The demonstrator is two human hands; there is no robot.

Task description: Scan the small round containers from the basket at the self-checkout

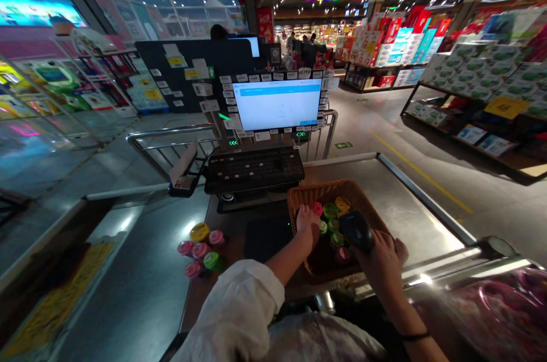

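My right hand (384,259) grips a black handheld barcode scanner (356,231), whose head points down over the brown wicker basket (367,202). At the basket's left side, my left hand (308,224) reaches in with its fingers curled; what is between them is hidden. Right beside those fingers shows a pink-lidded container (317,208). Several small round containers lie in the basket, among them a green one (330,211), a yellow one (342,204) and a pink one (342,255). Left on the counter stands a group of similar containers, with a yellow lid (199,232), a green lid (212,260) and several pink ones (200,250).
Behind the basket stand a black keyboard (256,168) and a lit monitor (277,102) edged with labels. A black pad (267,239) lies between the containers and basket. Metal rails (171,133) run behind the counter (145,271). Boxed goods (478,71) fill shelves at right.
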